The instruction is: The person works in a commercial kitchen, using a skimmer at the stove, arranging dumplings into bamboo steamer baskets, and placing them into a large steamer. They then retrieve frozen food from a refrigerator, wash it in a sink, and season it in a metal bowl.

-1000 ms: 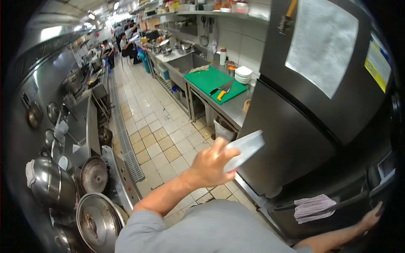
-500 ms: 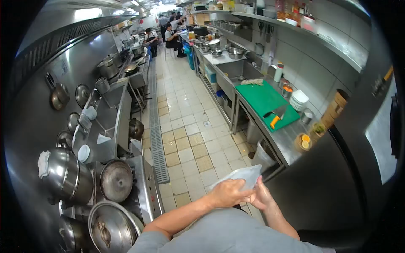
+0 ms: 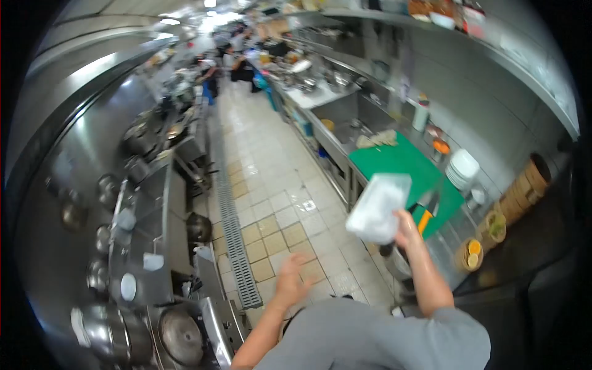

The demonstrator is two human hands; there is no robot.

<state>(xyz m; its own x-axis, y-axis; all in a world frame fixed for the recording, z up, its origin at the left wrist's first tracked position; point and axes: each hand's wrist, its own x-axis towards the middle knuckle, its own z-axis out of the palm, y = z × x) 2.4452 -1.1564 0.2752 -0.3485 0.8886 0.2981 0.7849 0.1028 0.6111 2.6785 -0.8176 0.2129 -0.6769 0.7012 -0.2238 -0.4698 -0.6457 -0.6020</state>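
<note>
My right hand [image 3: 408, 230] grips the edge of a white, translucent plastic package [image 3: 380, 208], smeared by motion; its contents I cannot make out. The package is up in front of the near left edge of the green cutting board [image 3: 383, 159]. Over the tiled floor, my left hand [image 3: 292, 282] is empty, its slightly blurred fingers apart. Just beyond my right hand, a knife with an orange handle [image 3: 424, 221] lies on the board, and a crumpled pale cloth [image 3: 377, 139] rests at the board's far end.
White bowls [image 3: 462, 168] are stacked right of the board, near a cup with cut citrus [image 3: 472, 254]. A sink [image 3: 336, 111] lies beyond. Pots and a large steel pot [image 3: 117, 333] line the left side, along a floor drain grate [image 3: 231, 240]. Blurred people are at the far end.
Both hands held the package low by my body. The left has let go and moved left; the right has carried the package forward toward the cutting board. My view has shifted.
</note>
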